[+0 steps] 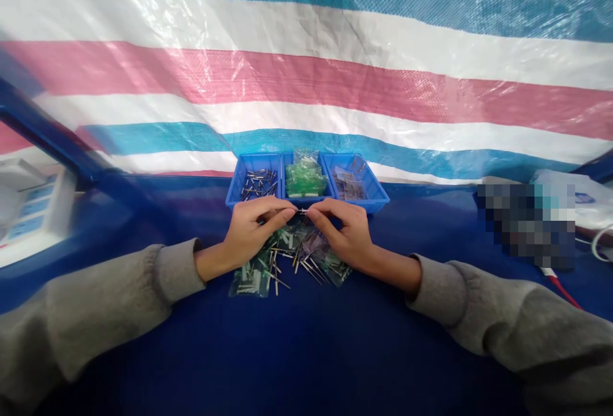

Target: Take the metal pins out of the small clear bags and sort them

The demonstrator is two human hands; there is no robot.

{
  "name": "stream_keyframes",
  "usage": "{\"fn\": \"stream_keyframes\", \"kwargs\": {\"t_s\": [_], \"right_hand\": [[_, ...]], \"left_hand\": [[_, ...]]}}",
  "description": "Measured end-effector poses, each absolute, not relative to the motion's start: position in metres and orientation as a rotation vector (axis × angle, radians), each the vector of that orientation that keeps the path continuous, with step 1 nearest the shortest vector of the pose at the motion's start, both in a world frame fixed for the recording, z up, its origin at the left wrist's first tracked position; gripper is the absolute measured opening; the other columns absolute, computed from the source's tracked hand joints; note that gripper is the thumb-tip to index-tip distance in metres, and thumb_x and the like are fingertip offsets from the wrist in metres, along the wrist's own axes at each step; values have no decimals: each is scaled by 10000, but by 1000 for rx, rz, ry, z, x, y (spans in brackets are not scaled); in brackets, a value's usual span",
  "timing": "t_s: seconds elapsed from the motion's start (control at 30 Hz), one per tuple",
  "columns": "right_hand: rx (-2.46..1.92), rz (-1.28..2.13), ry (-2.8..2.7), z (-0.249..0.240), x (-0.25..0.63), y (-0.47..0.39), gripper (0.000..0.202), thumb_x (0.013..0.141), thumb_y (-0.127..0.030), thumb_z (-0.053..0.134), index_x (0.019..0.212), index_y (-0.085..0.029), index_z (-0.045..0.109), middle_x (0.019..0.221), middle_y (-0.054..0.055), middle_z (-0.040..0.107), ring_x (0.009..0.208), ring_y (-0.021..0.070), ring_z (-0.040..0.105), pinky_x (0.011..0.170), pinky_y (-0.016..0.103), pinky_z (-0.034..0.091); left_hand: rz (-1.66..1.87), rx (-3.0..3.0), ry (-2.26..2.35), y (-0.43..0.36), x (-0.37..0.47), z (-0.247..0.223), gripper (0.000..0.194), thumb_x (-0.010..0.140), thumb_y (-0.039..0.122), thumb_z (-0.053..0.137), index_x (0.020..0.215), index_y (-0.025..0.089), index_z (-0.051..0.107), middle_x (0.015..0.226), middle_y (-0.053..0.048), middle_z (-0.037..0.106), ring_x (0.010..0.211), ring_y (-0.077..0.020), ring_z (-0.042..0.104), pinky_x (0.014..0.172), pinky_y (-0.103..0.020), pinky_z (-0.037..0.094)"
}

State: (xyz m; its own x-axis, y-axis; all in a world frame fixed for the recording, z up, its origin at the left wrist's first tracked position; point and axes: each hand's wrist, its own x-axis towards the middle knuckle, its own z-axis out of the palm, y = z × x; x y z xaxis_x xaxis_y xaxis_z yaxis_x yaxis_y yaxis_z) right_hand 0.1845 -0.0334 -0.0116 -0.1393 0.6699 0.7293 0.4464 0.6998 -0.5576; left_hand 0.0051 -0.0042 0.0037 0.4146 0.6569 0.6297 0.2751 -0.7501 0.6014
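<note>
My left hand [253,228] and my right hand [345,232] meet near the middle, each pinching one end of a small thin metal piece [301,211]. Below them, a loose pile of metal rivets [276,263] lies on the blue table. Clear plastic bags [249,279] with small pieces inside lie among the rivets, partly hidden by my hands. Just beyond my fingers stand three blue bins: the left bin [230,194] holds loose metal rivets, the middle bin [306,200] holds green and clear packets, and the right bin [380,196] holds flat clear bags.
A striped plastic sheet [306,71] hangs behind the blue table [297,352]. At the far left is a white box [52,218] beside a blue frame bar [43,122]. A pixelated object [531,218], a white plastic bag [591,199] and a red cable [565,291] are at the right.
</note>
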Motion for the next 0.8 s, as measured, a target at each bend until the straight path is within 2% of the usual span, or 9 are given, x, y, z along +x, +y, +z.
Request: {"fn": "stream_keyframes", "kwargs": {"t_s": [0.37, 0.43, 0.53, 0.63, 0.8], "right_hand": [[-894, 281, -1854, -9, 184, -34, 242, 888, -268, 459, 733, -180, 623, 620, -7, 638, 550, 89, 572, 533, 206, 440], [-901, 290, -1873, -9, 184, -34, 262, 890, -283, 454, 720, -177, 624, 582, -14, 620, 512, 83, 555, 507, 201, 426], [-924, 296, -1836, -10, 183, -34, 274, 886, -285, 460, 688, -178, 618, 547, -21, 601, 485, 80, 541, 490, 201, 416], [-920, 306, -1808, -10, 183, -34, 270, 878, -276, 472, 670, -179, 614, 548, -16, 609, 488, 85, 546, 487, 207, 415], [-919, 300, -1805, -11, 183, -34, 281, 874, -284, 471, 656, -181, 614, 533, -18, 600, 473, 84, 532, 475, 211, 406]], "left_hand": [[1453, 2346, 686, -6, 2, 4, 69, 795, 232, 624, 804, 197, 683, 755, -11, 711, 656, -117, 648, 586, -234, 529], [1463, 2282, 689, -6, 2, 2, 87, 821, 215, 590, 845, 187, 668, 764, -16, 709, 556, -87, 612, 511, -207, 501], [1475, 2094, 598, -6, 1, -3, 126, 882, 197, 491, 955, 172, 591, 841, -39, 703, 385, -23, 486, 362, -160, 383], [1472, 1988, 470, -5, 2, -5, 112, 913, 224, 435, 968, 167, 514, 832, -51, 685, 388, -22, 483, 362, -153, 367], [1458, 1966, 431, -5, 2, -5, 118, 923, 268, 415, 956, 178, 485, 782, -24, 620, 378, -10, 434, 352, -146, 339]]}}
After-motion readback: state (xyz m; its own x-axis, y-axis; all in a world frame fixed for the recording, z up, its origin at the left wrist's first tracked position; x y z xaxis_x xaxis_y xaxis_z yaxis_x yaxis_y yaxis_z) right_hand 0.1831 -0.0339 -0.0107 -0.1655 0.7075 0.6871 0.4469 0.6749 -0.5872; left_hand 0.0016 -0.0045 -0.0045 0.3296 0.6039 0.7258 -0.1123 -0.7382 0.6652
